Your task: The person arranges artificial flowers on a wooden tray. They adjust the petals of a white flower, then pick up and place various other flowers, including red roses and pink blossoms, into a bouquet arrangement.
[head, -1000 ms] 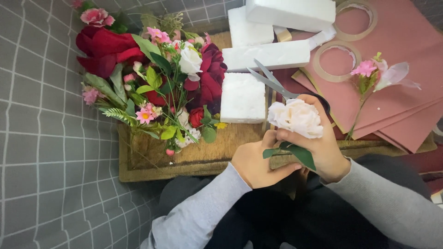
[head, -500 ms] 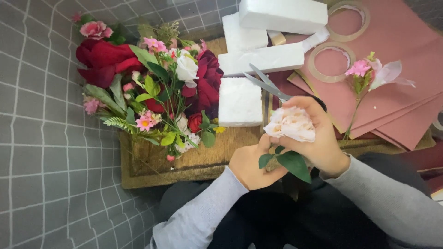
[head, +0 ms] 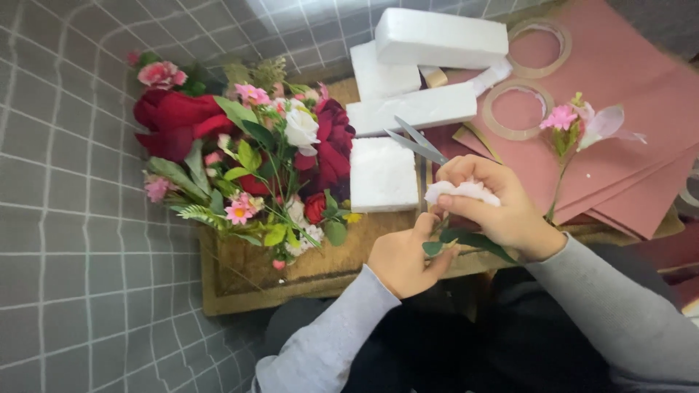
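My right hand (head: 495,207) is closed over a pale cream artificial rose (head: 461,191) and also carries a pair of scissors (head: 416,140), whose silver blades stick out up and to the left. My left hand (head: 402,256) pinches the rose's stem just below the bloom, beside its green leaves (head: 466,239). Both hands hover over the front edge of a low wooden board (head: 306,271), close to a square white foam block (head: 383,175).
A pile of red, pink and white artificial flowers (head: 240,160) lies on the board's left. Further white foam blocks (head: 437,36) sit at the back. Two tape rolls (head: 518,110) and a pink flower sprig (head: 571,127) rest on pink paper sheets (head: 641,109). Grey tiled floor surrounds.
The right hand has turned and closed over the rose, so less of the bloom shows. The left hand has shifted along the stem under it. The scissors stay in the right hand.
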